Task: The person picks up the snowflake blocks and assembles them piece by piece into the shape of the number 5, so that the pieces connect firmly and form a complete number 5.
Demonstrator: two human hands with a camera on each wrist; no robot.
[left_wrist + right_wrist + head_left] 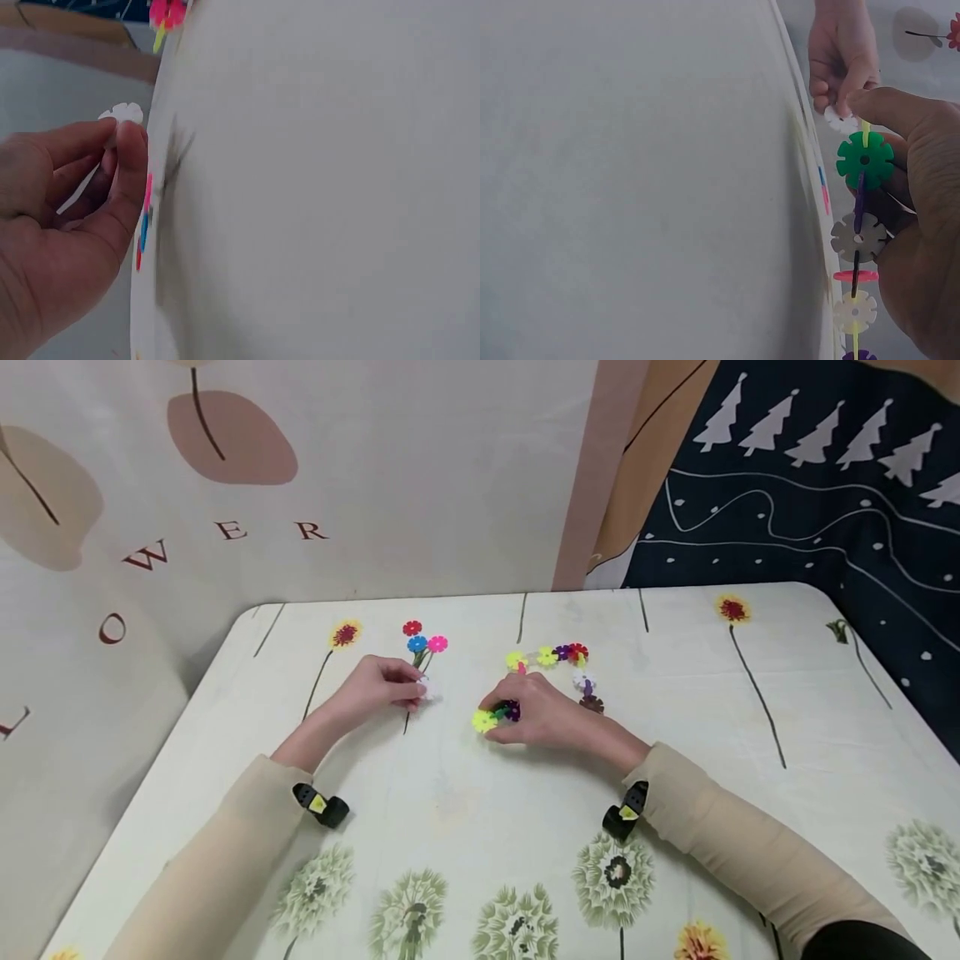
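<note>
My left hand pinches a white notched plastic disc between thumb and fingers, just above the table. To its right, my right hand holds one end of a chain of interlocked flower-shaped discs. At that end is a yellow disc under the fingertips, followed by a green disc, a purple one and a grey-white one. Beyond the right hand the chain curves over the table, past a red disc to a brown disc. Part of it is hidden by that hand.
Beyond the left hand lie loose discs: red, blue and pink. The white tablecloth has printed flowers and stems. Patterned cloth hangs behind the table's far edge.
</note>
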